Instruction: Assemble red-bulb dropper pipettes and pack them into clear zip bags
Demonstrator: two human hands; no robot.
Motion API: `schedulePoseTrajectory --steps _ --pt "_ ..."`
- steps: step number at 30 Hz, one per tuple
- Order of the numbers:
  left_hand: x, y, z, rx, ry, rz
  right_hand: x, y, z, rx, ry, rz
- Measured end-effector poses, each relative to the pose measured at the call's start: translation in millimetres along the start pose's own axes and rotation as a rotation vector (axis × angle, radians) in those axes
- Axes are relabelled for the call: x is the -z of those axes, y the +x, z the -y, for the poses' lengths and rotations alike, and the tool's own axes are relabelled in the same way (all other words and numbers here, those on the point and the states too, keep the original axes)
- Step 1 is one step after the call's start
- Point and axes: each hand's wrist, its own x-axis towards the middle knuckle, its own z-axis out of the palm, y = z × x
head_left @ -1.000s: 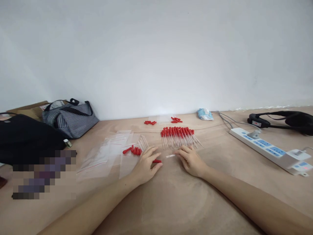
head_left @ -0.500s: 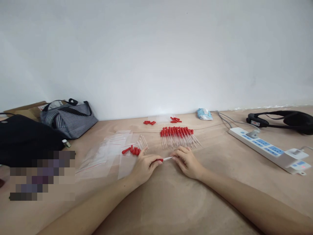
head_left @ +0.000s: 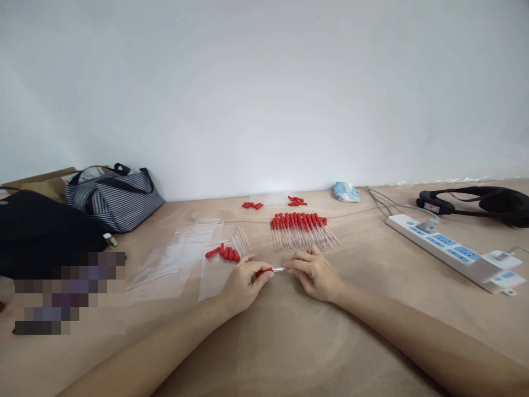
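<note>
Between finger and thumb, my left hand [head_left: 243,280] pinches a red rubber bulb [head_left: 264,271]. My right hand [head_left: 316,275] grips the clear glass dropper tube [head_left: 278,269], whose near end meets the bulb's mouth; how deep it sits in there I cannot tell. Beyond my hands lies a row of droppers with red bulbs [head_left: 300,221], bulbs toward the wall and tips toward me. Just past my left hand are loose red bulbs [head_left: 228,253] and several bare glass tubes [head_left: 243,238], resting on a clear plastic bag.
Flat plastic bags [head_left: 165,264] lie at left, near a striped bag [head_left: 124,201] and a small vial [head_left: 110,240]. More red bulbs [head_left: 252,205] lie by the wall, with a blue-white packet [head_left: 346,191] beside them. A power strip [head_left: 454,251] and a black headset [head_left: 475,204] occupy the right.
My right hand has shifted slightly left toward my left hand. Less of the glass tube shows between them, and more of the red bulb is visible.
</note>
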Motion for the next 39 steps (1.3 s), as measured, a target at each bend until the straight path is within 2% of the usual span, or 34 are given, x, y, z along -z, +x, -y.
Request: schedulePoseTrajectory --steps 6,11,16,21,25,30,32,34,37,39 --pt "1.4 -3 -3 -0.156 0.130 0.029 8 2 3 0.071 -0.125 0.040" --pt "-2.5 -5 -2 -0.248 0.186 -0.002 5 1 9 0.047 -0.095 0.063" --pt "-2.6 -6 -2 -0.271 0.192 0.009 0 2 16 -0.040 0.032 0.090" --pt "2.9 -3 -4 -0.292 0.221 0.077 -1 4 15 -0.075 0.109 0.132" --pt "8.9 1 0 -0.296 0.246 0.072 5 6 14 -0.029 0.100 0.147" --pt "11.0 -2 5 -0.241 0.226 0.011 15 5 9 0.040 -0.039 0.156" --pt "10.4 -5 5 -0.180 0.201 -0.043 17 5 0 -0.052 -0.008 0.101" --pt "9.7 -6 4 -0.123 0.157 -0.045 16 8 -16 -0.235 0.061 -0.013" --pt "8.4 -6 4 -0.110 0.086 0.087 12 19 -42 -0.508 0.079 -0.190" --pt "7.3 -6 6 -0.116 0.067 0.168 9 30 -56 -0.600 0.028 -0.247"
